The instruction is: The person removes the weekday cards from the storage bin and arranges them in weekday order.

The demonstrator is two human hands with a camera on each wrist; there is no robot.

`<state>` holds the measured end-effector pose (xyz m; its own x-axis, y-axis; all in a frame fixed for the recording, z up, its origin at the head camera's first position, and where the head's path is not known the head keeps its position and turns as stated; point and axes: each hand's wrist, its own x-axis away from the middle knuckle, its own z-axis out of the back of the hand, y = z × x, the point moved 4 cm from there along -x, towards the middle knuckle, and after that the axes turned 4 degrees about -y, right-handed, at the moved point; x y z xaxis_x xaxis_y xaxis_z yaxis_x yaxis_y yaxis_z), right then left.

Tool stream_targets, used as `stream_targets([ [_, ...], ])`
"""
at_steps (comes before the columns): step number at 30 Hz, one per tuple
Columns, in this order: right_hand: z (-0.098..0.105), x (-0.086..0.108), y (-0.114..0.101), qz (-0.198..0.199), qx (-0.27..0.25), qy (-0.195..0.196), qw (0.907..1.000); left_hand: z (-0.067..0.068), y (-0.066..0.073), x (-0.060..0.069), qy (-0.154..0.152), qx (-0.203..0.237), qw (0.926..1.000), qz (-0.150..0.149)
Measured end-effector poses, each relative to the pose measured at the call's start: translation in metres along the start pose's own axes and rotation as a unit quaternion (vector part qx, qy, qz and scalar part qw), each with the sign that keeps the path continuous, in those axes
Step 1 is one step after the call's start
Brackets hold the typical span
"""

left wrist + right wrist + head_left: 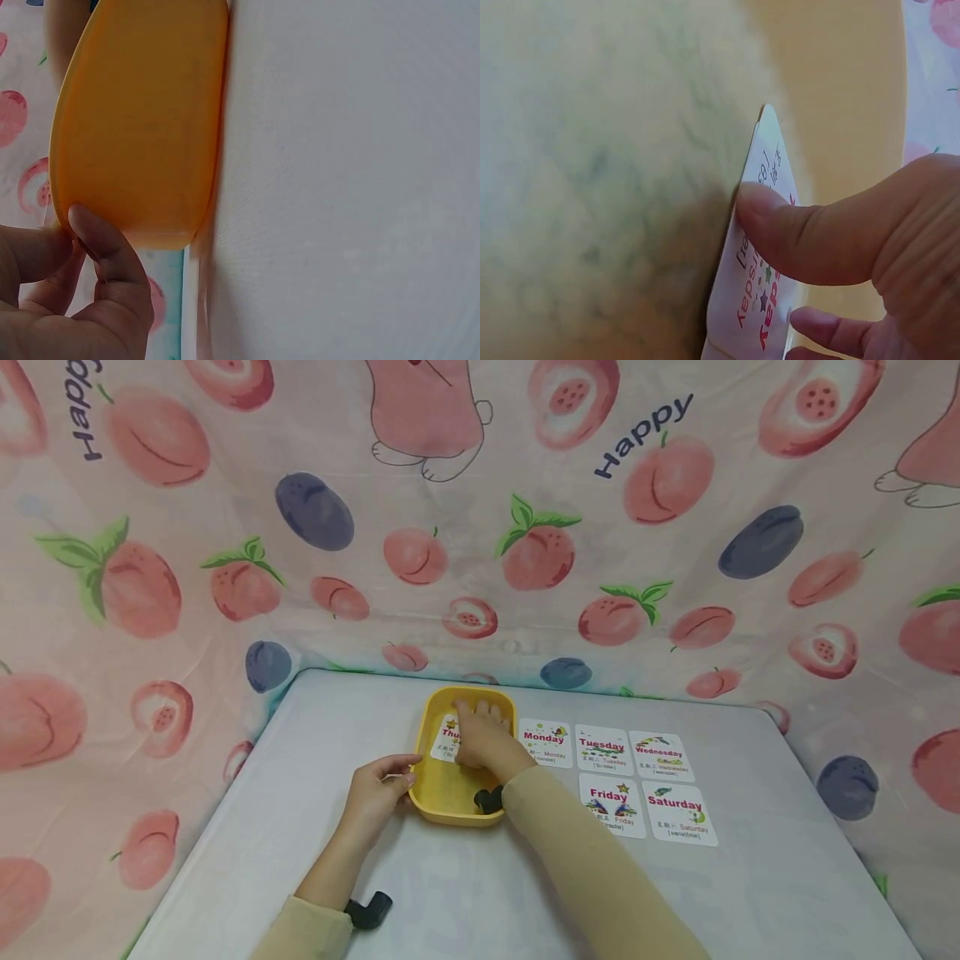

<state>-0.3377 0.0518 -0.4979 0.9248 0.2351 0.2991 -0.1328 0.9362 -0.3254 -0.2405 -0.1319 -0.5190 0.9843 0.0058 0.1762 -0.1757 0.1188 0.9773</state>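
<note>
A yellow plastic tray [450, 820] stands on the white table. My left hand [377, 792] pinches its left wall between thumb and fingers; the left wrist view shows the fingertips at the tray's rim [54, 172]. Inside the tray is a white "Thursday" card [446, 742], partly covered by my right hand [483, 733]. That hand reaches in with fingers spread toward the far end. Its thumb rests on the face of the card [742, 300] in the right wrist view, where a second card edge shows beneath. Whether fingers reach under the card is hidden.
Right of the tray lie a Monday card [546, 743], a Tuesday card [603, 750] and a Wednesday card [662, 756]. Nearer me are a Friday card [612, 806] and a Saturday card [679, 814]. A fruit-print curtain [480, 510] hangs behind the table [780, 877].
</note>
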Motion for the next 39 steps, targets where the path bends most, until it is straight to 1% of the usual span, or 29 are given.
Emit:
stream_targets([
  [5, 0.0004, -0.0013, 0.0005, -0.003, 0.0, 0.009, 1.0, -0.0001, 0.0002, 0.0003, 0.0, 0.0, 1.0, 0.0],
  [15, -0.0009, -0.0027, 0.0008, -0.01, 0.011, 0.012, 0.9998, -0.0001, 0.0018, 0.0016, -0.003, 0.0, 1.0, 0.005],
  [24, -0.0005, -0.0015, -0.0019, -0.011, 0.024, 0.039, 0.9989, -0.0001, 0.0018, 0.0025, -0.007, -0.011, 0.9999, 0.006],
  [27, -0.0006, -0.0014, -0.0033, -0.008, 0.035, 0.049, 0.9981, 0.0001, 0.0004, 0.0015, -0.007, -0.011, 0.9999, 0.003],
  [33, -0.0004, -0.001, -0.006, -0.004, 0.075, 0.064, 0.9951, 0.0001, 0.0005, 0.0019, -0.003, -0.011, 0.9999, 0.0],
  [39, 0.0015, 0.0001, -0.0067, -0.014, 0.089, 0.087, 0.9921, -0.0003, -0.0005, 0.0011, -0.002, -0.012, 0.9999, 0.004],
])
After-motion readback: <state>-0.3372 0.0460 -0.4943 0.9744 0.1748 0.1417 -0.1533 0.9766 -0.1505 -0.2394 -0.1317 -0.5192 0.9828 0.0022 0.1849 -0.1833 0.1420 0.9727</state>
